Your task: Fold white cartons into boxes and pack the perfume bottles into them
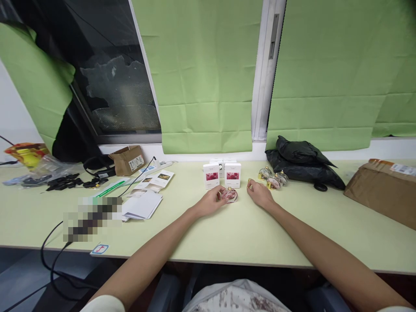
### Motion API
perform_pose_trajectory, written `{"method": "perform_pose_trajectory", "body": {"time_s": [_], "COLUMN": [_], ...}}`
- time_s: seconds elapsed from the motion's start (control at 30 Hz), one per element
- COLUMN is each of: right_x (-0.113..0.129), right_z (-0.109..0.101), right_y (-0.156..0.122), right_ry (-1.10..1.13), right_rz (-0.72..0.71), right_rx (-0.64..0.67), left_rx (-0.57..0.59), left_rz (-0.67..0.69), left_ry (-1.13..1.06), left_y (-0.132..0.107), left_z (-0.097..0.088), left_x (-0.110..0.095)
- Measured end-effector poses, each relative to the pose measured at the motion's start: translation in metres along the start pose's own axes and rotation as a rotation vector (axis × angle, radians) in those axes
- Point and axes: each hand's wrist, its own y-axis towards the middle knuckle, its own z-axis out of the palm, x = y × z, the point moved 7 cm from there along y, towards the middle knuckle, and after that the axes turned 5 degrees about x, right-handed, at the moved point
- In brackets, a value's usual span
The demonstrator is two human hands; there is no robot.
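My left hand (211,201) is closed on the side of a round clear perfume bottle (230,195) with pink inside, which stands on the table. The bottle's top shows a small gold neck. To its right, the fingers of my right hand (261,194) pinch a small gold piece (249,180), which looks like a bottle cap. Just behind the bottle stand two upright white boxes, a left box (212,184) and a right box (232,183), each with a pink flower picture. Several similar bottles (274,183) with gold parts are grouped beyond my right hand.
Black plastic bags (305,167) lie at the back right, beside a large brown carton (383,190). On the left are folded white card boxes (143,204), a small open carton (128,160), black cables and black pieces (65,182). The table's front edge runs below my forearms.
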Motion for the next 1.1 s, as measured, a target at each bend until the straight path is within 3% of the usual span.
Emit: {"method": "perform_pose_trajectory", "body": {"time_s": [0.3,0.43,0.57,0.87,1.1], "right_x": [0.012,0.039,0.063,0.085,0.088], "right_z": [-0.009,-0.023,-0.03,-0.041,-0.039], "right_y": [-0.006,-0.023,-0.039,-0.056,-0.057], "right_ry": [0.144,0.414,0.562,0.543,0.544], "right_rz": [-0.041,-0.227,-0.345,-0.513,-0.532], "right_rx": [-0.098,-0.194,-0.206,-0.235,-0.209], "left_rx": [-0.007,-0.011,-0.001,0.003,0.012], "left_rz": [0.013,0.03,0.037,0.038,0.055], "left_ry": [-0.01,-0.027,-0.061,-0.073,-0.075], "left_y": [0.001,0.002,0.002,-0.001,-0.001], "left_z": [0.0,0.001,0.002,0.008,0.01], "left_x": [0.002,0.001,0.0,-0.005,-0.006]}}
